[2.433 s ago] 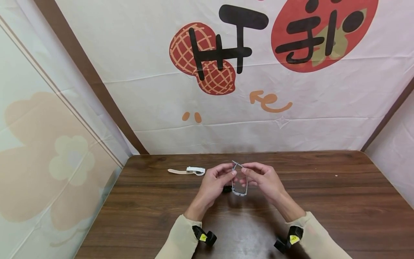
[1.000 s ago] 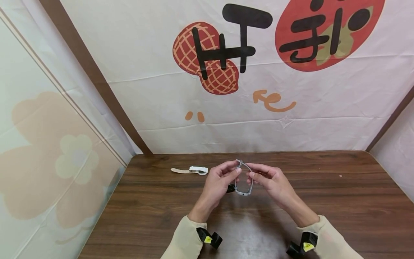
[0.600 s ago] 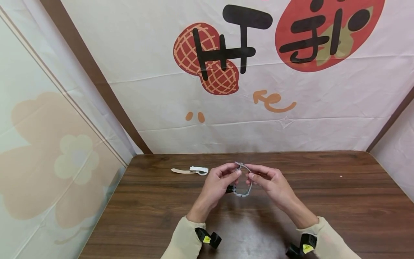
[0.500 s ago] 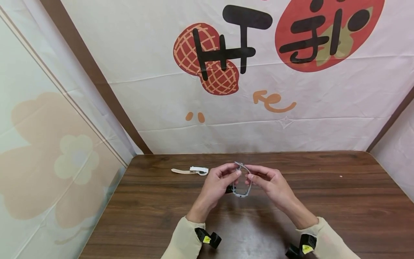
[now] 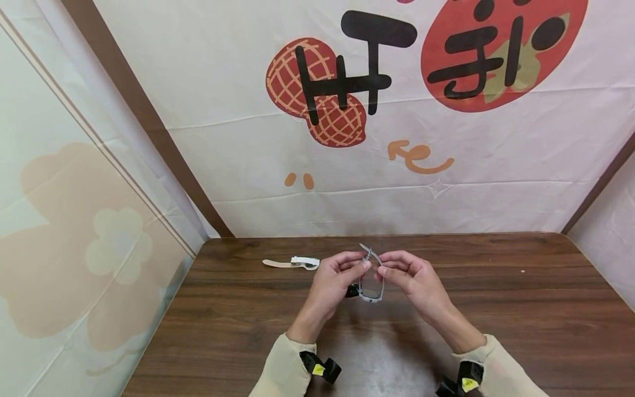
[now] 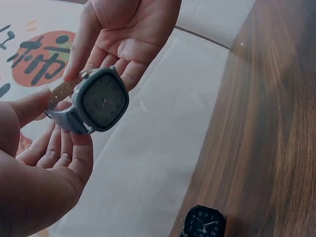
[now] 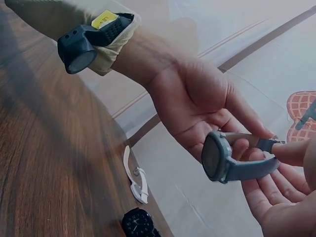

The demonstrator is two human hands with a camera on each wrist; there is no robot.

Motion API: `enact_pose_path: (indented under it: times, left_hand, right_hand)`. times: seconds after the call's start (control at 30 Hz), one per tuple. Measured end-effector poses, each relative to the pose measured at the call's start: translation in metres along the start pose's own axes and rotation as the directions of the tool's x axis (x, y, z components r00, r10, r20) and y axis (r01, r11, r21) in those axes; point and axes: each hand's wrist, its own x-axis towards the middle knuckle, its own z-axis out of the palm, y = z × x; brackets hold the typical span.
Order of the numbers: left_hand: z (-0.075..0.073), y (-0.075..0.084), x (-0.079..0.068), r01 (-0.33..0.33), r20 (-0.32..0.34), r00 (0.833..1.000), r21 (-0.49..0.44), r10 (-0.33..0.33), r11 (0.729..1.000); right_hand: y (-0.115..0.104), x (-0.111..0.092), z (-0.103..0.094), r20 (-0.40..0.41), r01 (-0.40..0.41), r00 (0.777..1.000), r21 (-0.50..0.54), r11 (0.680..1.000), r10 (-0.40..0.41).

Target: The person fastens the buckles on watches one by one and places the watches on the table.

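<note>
A grey-blue wristwatch (image 5: pixel 371 298) with a rounded-square face is held up over the table, its strap bent into a loop. My left hand (image 5: pixel 331 280) pinches the strap by the buckle between thumb and fingers. My right hand (image 5: pixel 415 277) pinches the opposite strap piece, whose tip sticks up past the buckle. The left wrist view shows the watch face (image 6: pixel 104 101) turned toward the camera, with a row of holes in the strap. In the right wrist view the strap (image 7: pixel 252 169) curves between both hands, and fingertips partly cover the buckle.
A white wristwatch (image 5: pixel 304 262) lies on the wooden table (image 5: pixel 223 320), left of my hands. Near the held watch is a black wristwatch (image 6: pixel 204 223), partly hidden by my left hand in the head view. A printed cloth backdrop (image 5: pixel 248 149) rises behind the table's far edge.
My hands keep their hold on the watch. The strap tip now stands farther out past the buckle, and the watch face has tilted more into the head view.
</note>
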Motion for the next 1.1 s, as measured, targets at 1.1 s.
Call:
enact_pose_path:
  times: [1.1]
  left_hand:
    - [0.0046, 0.0031, 0.0017, -0.044, -0.031, 0.999, -0.026, 0.043, 0.999]
  right_hand:
    - [0.0027, 0.0, 0.0048, -0.029, 0.034, 0.999, 0.021, 0.999, -0.034]
